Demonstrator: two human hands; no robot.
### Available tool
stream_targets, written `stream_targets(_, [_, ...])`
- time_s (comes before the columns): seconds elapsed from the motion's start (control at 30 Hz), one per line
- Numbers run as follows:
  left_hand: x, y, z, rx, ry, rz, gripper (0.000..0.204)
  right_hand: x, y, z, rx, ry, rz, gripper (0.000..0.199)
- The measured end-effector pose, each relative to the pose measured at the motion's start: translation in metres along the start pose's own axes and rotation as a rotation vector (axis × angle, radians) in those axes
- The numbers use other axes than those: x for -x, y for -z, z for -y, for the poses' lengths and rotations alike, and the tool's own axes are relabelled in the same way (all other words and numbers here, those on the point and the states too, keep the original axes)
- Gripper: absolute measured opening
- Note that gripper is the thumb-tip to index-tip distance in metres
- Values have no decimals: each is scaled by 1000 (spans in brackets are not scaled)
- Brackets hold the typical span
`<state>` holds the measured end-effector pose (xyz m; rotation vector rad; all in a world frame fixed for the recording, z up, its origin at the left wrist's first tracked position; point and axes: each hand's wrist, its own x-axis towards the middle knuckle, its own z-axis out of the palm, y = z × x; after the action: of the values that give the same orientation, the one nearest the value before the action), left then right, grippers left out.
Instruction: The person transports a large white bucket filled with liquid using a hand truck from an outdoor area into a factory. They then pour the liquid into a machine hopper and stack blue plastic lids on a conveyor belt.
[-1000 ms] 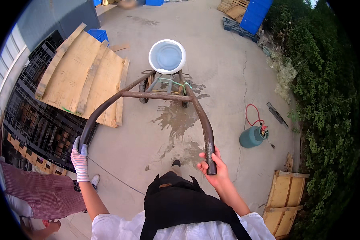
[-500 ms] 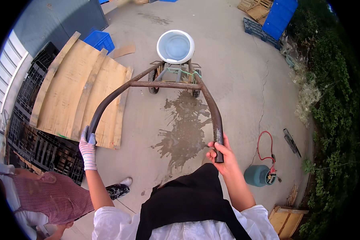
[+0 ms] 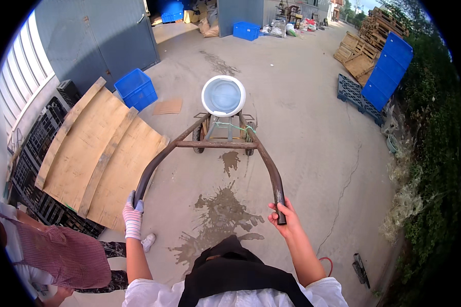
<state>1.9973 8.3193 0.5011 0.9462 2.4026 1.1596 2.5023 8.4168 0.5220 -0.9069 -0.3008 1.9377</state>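
Observation:
A two-wheeled hand cart with a brown metal handle frame [image 3: 215, 145] stands ahead of me. My left hand [image 3: 132, 217], in a striped glove, is wrapped round the end of the left handle. Bare, my right hand [image 3: 283, 216] grips the right handle close to its open tube end. At the cart's far end sits a round white tub [image 3: 223, 96], with what looks like water inside. A green cord [image 3: 229, 126] is tied across the frame just behind the tub. Both wheels are partly hidden by the frame.
Wet patches [image 3: 225, 212] mark the concrete between me and the cart. On the left are a wooden panel [image 3: 87, 158], a blue crate [image 3: 136, 89] and a person in a checked apron [image 3: 69, 253]. Hedge [image 3: 425, 169], blue panel [image 3: 388, 71] and dark pallet [image 3: 359, 100] line the right.
The cart has moved forward with me, past the wet patch, both hands still on the handles. My view has tipped up, showing more of the yard. The gas cylinder has left the view.

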Motion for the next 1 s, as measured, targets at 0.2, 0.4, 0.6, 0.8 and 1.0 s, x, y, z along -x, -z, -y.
stream_targets(0.2, [-66,-92,-86,-10,-10,-58,46,-134,-4,98,-86,-65,44,31])
stream_targets(0.4, [-172,-161,-171,83,-3,-147,45,-258,-51,196,-14,-159,143,29])
stream_targets(0.6, [-261,-248,-270,81,6,-209,43,-402,-84,292,-28,-143,155,25])
stream_targets(0.8, [-321,-346,-312,132,3,-264,43,-532,-78,371,-12,-187,123,28])
stream_targets(1.0, [-393,-433,-372,177,69,-321,45,-671,-94,440,-9,-279,132,32])
